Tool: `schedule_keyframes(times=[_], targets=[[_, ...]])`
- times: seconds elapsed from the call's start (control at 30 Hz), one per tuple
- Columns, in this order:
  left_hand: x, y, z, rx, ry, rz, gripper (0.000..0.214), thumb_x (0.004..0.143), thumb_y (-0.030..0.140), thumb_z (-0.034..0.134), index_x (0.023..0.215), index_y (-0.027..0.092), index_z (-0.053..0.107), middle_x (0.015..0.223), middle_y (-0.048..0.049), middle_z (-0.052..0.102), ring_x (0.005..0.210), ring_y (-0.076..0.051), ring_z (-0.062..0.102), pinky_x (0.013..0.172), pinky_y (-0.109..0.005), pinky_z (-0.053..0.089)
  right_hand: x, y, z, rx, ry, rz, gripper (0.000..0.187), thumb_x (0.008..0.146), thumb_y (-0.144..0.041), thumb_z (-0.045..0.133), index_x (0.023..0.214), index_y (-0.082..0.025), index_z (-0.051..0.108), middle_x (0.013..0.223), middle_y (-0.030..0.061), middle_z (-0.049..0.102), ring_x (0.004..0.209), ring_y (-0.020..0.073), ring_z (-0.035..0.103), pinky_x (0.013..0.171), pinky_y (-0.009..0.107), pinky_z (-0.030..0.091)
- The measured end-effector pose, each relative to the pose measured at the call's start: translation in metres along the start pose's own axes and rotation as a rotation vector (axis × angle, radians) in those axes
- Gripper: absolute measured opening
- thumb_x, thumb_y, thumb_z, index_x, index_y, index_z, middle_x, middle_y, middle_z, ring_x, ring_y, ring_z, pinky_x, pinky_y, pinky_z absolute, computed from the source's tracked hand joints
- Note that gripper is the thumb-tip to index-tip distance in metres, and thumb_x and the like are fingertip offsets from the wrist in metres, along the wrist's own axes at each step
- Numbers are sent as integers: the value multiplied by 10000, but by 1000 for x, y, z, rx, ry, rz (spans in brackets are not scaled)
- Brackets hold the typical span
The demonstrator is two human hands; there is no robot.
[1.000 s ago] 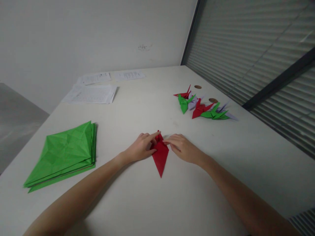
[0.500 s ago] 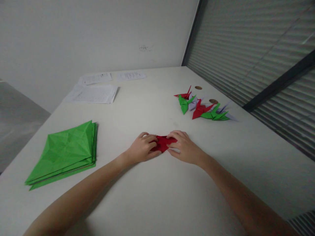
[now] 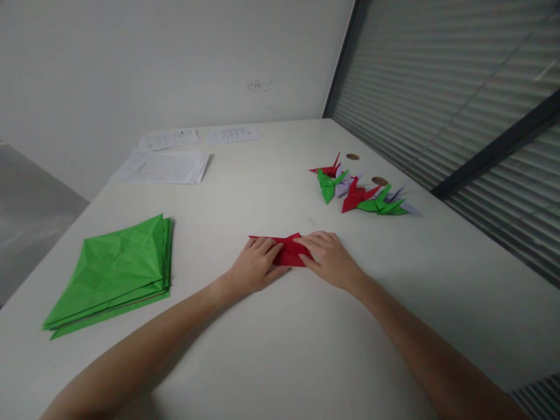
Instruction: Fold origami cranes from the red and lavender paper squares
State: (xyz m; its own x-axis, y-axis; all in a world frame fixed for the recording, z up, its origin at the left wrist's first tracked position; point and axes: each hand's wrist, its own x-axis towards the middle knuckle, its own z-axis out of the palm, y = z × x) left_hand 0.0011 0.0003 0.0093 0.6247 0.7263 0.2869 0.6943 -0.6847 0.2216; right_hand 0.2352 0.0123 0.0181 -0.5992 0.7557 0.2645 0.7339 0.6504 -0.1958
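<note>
A piece of red origami paper, partly folded, lies on the white table between my hands. My left hand holds its left part, with the fingers curled over it and the thumb along the near edge. A thin red tip sticks out past those knuckles. My right hand grips the right end, fingertips and thumb on the paper, and the part beneath the palm is hidden. A small peak of the paper rises at the far edge beside the right fingers.
A stack of creased green paper lies to the left. Several folded paper cranes in red, green and pale purple are grouped at the back right, near two round brown holes or discs. Printed sheets lie at the back left. Blinds border the right.
The red paper has been turned or refolded: it now looks longer, with a flat near edge and a tip showing past my left hand. Both hands have shifted slightly on it.
</note>
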Motion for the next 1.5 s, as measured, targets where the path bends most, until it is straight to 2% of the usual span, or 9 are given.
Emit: schedule_keyframes(times=[0.2, 0.47, 0.57, 0.63, 0.73, 0.8, 0.9, 1.13, 1.5], targets=[[0, -1, 3, -67, -26, -3, 277, 954, 311, 518, 1189, 176, 581, 1120, -111, 612, 1041, -251, 572, 924, -421, 425, -1, 18, 6, 28, -73, 46, 378, 889, -50, 468, 1140, -223, 692, 1113, 81, 677, 1061, 246, 552, 886, 403, 406], [-1, -9, 4, -161, -64, 155, 207, 821, 34, 500, 890, 185, 625, 1144, -70, 644, 1210, -223, 544, 1072, -422, 367, -1, 30, 10, 59, -27, -12, 224, 869, -146, 622, 1034, -240, 740, 969, 79, 665, 969, 241, 562, 838, 397, 438], [-1, -7, 1, -135, -1, 98, 31, 798, 194, 604, 812, 176, 625, 1103, -90, 662, 1221, -269, 545, 1069, -446, 371, -1, 26, 8, 61, 43, -38, 144, 834, -175, 685, 939, -239, 759, 955, 84, 634, 967, 250, 553, 847, 407, 446], [0, -5, -1, -103, 40, 63, 210, 824, 387, 633, 826, 177, 635, 1049, -100, 676, 1198, -296, 561, 1049, -473, 378, 0, 23, 5, 79, 89, -76, 102, 831, -180, 691, 890, -233, 755, 992, 90, 621, 999, 254, 549, 874, 414, 444], [0, -2, -1, -43, 67, 34, 522, 831, 600, 589, 1102, 155, 621, 1114, -138, 658, 1115, -312, 601, 1011, -498, 404, 1, 18, 2, 137, 130, -146, 94, 864, -174, 647, 889, -220, 726, 1025, 87, 632, 1014, 238, 568, 894, 407, 438], [0, -1, -1, -23, 70, 20, 672, 841, 635, 558, 1275, 122, 533, 1169, -164, 631, 1075, -311, 612, 1001, -495, 421, 1, 16, 1, 175, 146, -175, 98, 885, -170, 614, 887, -214, 702, 1008, 79, 650, 1000, 227, 589, 893, 400, 437], [0, -3, 1, -39, 44, 21, 640, 873, 598, 530, 1278, 102, 539, 1123, -160, 619, 1020, -294, 620, 977, -466, 460, 2, 11, 2, 219, 138, -190, 102, 882, -141, 587, 873, -204, 667, 984, 75, 674, 991, 220, 612, 890, 388, 442], [-1, -5, 7, -123, -41, 119, 322, 856, 155, 529, 1161, 144, 630, 1050, -116, 607, 990, -229, 599, 900, -379, 505, 2, -1, 8, 307, -4, -62, 366, 738, -69, 621, 1078, -199, 650, 1103, 75, 703, 1046, 241, 611, 912, 414, 457], [5, 2, -6, -371, -90, -21, 250, 896, 142, 465, 1054, 181, 655, 901, -56, 682, 832, -184, 604, 820, -333, 466, 3, -12, 11, 317, -35, 196, 148, 854, -204, 615, 955, -218, 722, 935, 61, 750, 873, 218, 647, 817, 354, 480]])
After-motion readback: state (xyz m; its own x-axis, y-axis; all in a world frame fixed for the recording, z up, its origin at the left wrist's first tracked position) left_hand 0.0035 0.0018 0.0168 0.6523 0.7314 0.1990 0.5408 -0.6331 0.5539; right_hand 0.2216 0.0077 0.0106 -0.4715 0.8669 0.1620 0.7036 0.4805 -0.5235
